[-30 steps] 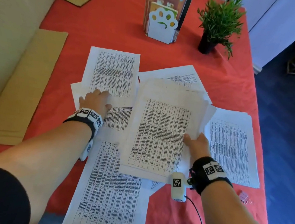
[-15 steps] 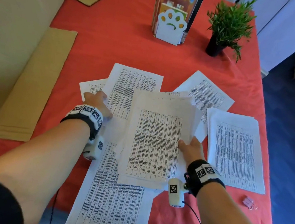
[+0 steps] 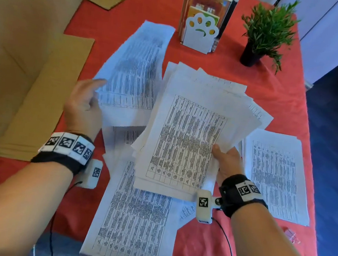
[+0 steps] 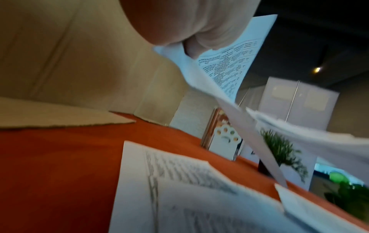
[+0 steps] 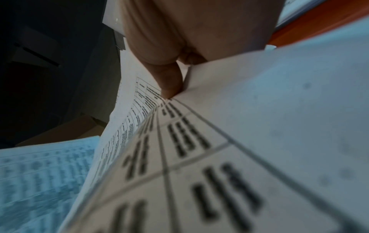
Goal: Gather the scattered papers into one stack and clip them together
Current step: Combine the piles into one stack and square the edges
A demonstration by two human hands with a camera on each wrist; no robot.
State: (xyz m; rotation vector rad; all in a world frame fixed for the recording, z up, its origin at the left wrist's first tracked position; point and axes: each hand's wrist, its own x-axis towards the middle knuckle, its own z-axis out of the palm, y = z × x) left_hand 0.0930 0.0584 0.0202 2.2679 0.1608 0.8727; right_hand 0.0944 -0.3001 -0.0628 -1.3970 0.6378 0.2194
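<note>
White printed sheets lie scattered on the red table (image 3: 262, 92). My right hand (image 3: 225, 161) grips a loose stack of papers (image 3: 186, 138) at its right edge, thumb on top, and holds it lifted above the table; the right wrist view shows the thumb (image 5: 169, 78) pressed on the printed page (image 5: 199, 157). My left hand (image 3: 84, 101) pinches the near corner of a single sheet (image 3: 134, 75), raised and blurred, left of the stack; that pinched sheet (image 4: 223, 69) shows in the left wrist view. More sheets lie flat below (image 3: 132, 218) and at the right (image 3: 274, 173). A pink binder clip (image 3: 291, 234) lies at the table's right front.
A white paw-shaped bookend with books (image 3: 202, 26) and a small potted plant (image 3: 265, 33) stand at the back of the table. Cardboard sheets (image 3: 41, 96) lie along the left edge. Blue floor (image 3: 334, 146) lies beyond the right edge.
My left hand rose from pressing flat on the papers and now lifts one sheet by its corner. My right hand has raised the stack off the table.
</note>
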